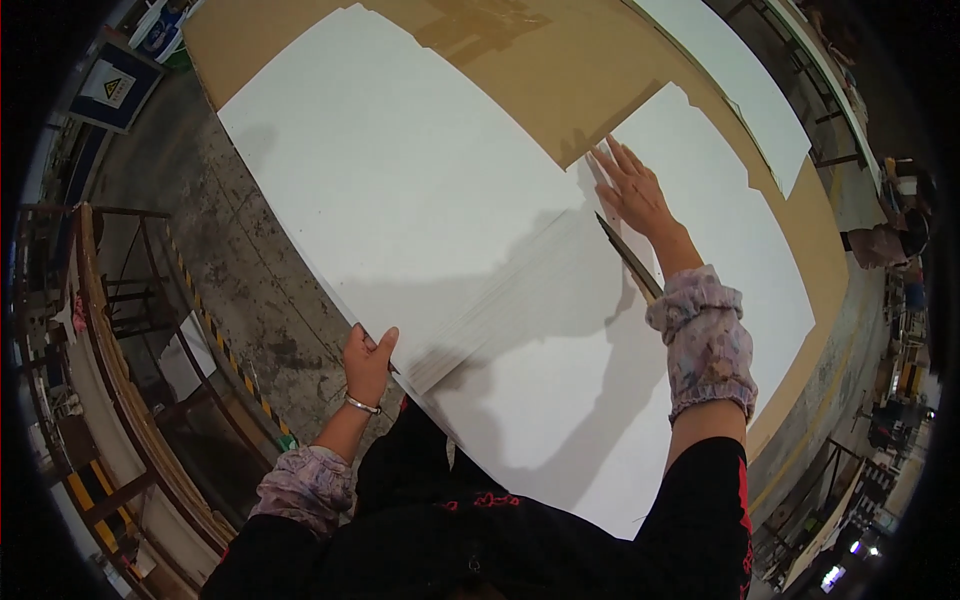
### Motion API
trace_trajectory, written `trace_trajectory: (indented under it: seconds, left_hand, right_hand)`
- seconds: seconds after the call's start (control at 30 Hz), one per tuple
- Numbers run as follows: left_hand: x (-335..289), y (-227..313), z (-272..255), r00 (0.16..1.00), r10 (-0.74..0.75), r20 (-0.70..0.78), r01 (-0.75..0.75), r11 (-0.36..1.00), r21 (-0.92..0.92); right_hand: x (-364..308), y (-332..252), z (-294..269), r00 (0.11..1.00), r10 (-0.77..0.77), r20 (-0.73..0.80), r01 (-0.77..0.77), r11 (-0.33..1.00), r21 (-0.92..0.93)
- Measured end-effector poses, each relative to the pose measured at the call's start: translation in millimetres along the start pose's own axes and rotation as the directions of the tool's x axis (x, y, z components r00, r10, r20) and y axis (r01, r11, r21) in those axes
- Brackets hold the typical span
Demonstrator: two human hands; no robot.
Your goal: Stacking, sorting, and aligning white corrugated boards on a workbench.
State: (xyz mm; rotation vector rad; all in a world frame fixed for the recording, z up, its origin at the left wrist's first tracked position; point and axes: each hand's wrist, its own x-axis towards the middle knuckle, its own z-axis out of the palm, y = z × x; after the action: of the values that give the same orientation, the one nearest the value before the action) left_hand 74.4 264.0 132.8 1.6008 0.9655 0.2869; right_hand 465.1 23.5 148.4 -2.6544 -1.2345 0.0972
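White sheet (380, 150) is pinched by left fingers (386, 342) while right fingers (624, 166) spread near a dark blade (628, 254).

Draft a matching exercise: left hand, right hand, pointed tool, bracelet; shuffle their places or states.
Column one
1. Left hand
2. Right hand
3. Pointed tool
4. Bracelet

Column two
A. Dark, lying on the white sheets
B. Palm down on the white sheets
C. Silvery, around a wrist
D. At the sheets' left edge

Pairs: 1-D, 2-B, 3-A, 4-C
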Motion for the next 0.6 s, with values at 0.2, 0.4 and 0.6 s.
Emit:
trace_trajectory:
  seconds: [0.2,0.4,0.6]
  left_hand:
    - [-4,8,2,0.999,-0.035,-0.018,0.036,0.995,0.089]
    - [2,17,0,1.0,-0.021,0.016,0.017,0.978,0.206]
    - [3,6,-13,0.999,-0.042,-0.003,0.042,0.99,0.135]
  right_hand:
    - [15,-6,36,0.997,0.079,-0.006,-0.078,0.997,0.021]
    - [8,6,40,0.997,-0.005,-0.083,0.018,0.988,0.154]
    - [-33,-116,5,0.961,-0.264,-0.082,0.269,0.962,0.054]
